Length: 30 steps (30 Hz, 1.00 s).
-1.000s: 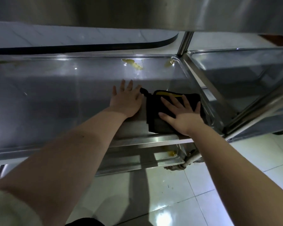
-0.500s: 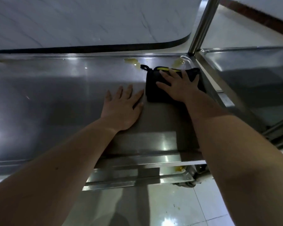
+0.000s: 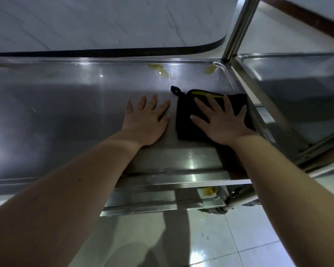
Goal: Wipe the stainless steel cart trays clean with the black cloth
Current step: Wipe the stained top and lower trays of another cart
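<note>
Black cloth [image 3: 185, 120] under flat right hand [image 3: 223, 122] (no grip).

The cloth [image 3: 187, 120] lies on the tray [image 3: 66, 105] at its right end, just beside the right rim. The right hand [image 3: 222, 122] rests flat on the cloth; the left hand [image 3: 147, 122] lies flat on the tray just left of it (not touching). Stains [image 3: 158, 69] sit behind them near the far rim. A post [image 3: 237, 29] stands at the far right corner.
</note>
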### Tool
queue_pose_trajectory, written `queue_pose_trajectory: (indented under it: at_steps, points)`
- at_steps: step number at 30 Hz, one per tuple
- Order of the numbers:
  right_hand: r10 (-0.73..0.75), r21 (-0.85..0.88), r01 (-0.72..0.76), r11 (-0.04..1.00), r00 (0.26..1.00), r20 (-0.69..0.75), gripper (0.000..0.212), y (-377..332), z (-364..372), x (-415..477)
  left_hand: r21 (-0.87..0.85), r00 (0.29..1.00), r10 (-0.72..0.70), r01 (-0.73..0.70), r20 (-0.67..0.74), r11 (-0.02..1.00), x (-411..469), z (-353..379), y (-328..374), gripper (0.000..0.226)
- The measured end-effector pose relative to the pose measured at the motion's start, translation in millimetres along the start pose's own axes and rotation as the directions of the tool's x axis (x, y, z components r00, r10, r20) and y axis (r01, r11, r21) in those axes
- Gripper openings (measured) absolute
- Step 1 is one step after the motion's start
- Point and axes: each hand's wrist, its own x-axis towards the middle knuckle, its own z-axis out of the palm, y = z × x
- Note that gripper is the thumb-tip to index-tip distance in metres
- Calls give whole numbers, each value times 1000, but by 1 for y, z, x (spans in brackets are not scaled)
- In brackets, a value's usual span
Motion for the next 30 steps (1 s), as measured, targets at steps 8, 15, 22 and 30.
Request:
queue_pose_trajectory:
  at_steps: [8,15,22,30]
  points:
    - [-101,67,98,993,994,41,69,-21,9,-102,-23,999,37,-37,27,999,-4,-7,-1,54]
    - [-264,228,283,932,958,-110,83,13,1,-151,-107,973,180,-196,-145,975,-30,-31,10,48]
    - [-281,278,332,901,937,-209,47,47,4,-163,-287,877,477,-470,-49,835,-109,-21,52,66]
    - [-38,263,177,949,887,-459,20,19,-2,-148,-145,884,464,-466,-52,873,-111,-19,64,62]
